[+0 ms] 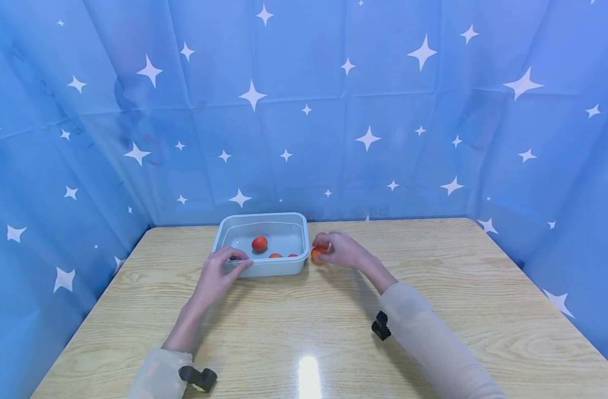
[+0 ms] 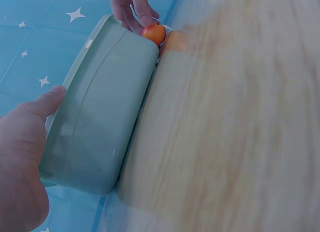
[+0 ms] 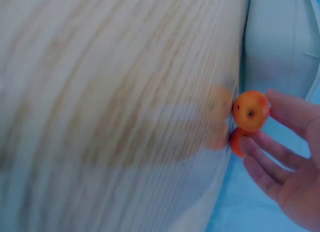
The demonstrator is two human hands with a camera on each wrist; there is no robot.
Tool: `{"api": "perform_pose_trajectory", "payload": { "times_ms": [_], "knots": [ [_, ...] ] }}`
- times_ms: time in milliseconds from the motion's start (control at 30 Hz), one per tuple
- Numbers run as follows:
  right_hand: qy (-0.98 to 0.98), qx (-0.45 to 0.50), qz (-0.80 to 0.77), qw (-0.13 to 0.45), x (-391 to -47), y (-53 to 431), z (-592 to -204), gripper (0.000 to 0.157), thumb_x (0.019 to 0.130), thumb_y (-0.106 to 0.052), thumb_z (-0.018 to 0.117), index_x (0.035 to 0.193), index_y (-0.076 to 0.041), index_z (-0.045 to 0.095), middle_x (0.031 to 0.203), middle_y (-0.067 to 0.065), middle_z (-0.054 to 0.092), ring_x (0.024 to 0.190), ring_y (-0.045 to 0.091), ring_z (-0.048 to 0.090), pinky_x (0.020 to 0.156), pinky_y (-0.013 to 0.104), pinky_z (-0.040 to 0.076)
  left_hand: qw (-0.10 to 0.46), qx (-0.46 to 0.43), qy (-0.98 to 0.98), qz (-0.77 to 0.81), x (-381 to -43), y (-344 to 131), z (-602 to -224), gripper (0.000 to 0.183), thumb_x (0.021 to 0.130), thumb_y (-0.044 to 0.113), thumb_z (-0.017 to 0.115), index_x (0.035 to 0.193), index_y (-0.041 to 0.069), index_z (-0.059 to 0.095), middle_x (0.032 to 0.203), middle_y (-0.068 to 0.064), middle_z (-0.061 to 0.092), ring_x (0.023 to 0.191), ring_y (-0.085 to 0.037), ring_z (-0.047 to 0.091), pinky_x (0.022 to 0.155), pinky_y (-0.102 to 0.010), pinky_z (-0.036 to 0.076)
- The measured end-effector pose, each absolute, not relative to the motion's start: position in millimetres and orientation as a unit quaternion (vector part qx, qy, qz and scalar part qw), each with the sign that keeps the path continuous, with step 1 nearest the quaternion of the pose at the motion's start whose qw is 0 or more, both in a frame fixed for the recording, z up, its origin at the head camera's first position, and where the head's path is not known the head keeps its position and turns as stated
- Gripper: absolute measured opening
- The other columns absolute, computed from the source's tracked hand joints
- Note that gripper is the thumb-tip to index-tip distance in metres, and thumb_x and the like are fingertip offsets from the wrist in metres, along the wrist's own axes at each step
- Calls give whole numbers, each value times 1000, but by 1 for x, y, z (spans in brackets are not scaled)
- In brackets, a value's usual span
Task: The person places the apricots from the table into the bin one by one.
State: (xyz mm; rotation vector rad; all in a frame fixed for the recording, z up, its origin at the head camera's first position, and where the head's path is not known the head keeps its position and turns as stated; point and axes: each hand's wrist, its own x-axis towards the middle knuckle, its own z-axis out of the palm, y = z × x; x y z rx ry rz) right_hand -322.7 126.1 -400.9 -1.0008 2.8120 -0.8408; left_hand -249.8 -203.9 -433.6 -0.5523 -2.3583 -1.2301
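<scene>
My left hand (image 1: 224, 269) pinches the near rim of a pale plastic box (image 1: 279, 269), its thumb outside and its fingers over the inside. Round red fruits show in the box: one whole fruit (image 1: 259, 243) towards the middle, others partly hidden by the near wall. Right of the box, my right hand (image 1: 341, 249) pinches a small orange-red fruit (image 3: 251, 111) with a dark dimple, like a little apple. A second orange fruit (image 3: 238, 143) sits right beside it, partly covered by my fingertips. Both are low, close to the tabletop.
The box stands near the back edge of a wood-grain table (image 1: 343, 332). A blue curtain (image 1: 304, 111) with white stars hangs behind and along the sides. Black wrist mounts (image 1: 198, 378) are on both sleeves. Light reflects off the table's front.
</scene>
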Motion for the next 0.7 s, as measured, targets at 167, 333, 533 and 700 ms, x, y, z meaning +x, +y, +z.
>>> {"api": "perform_pose_trajectory", "payload": {
  "times_ms": [167,333,533,700],
  "knots": [
    [915,-303,-266,33,-324,128,-404,23,92,-10,75,114,-5,72,104,8,69,96,25,65,84,38,54,213,-200,-848,-441,-250,-204,-434,16,89,15,79,101,7,73,95,4,70,96,-19,63,95,-45,40],
    [920,-291,-260,46,-324,128,-405,25,91,-8,76,116,-6,72,107,9,68,91,24,65,83,37,54,214,-199,-850,-439,-250,-204,-435,16,89,15,79,101,7,73,96,5,69,96,-18,63,92,-42,45],
    [919,-290,-262,49,-322,130,-405,28,89,-7,77,117,-6,70,106,10,68,92,27,67,83,38,55,217,-199,-850,-437,-250,-204,-434,15,89,16,80,100,10,73,95,5,70,96,-18,63,95,-44,40],
    [917,-278,-281,42,-321,134,-404,32,89,-7,77,120,-5,70,101,10,67,93,27,67,84,38,55,217,-200,-849,-439,-250,-204,-434,15,89,15,80,100,10,73,95,4,70,96,-18,63,97,-46,37]
  ]
}}
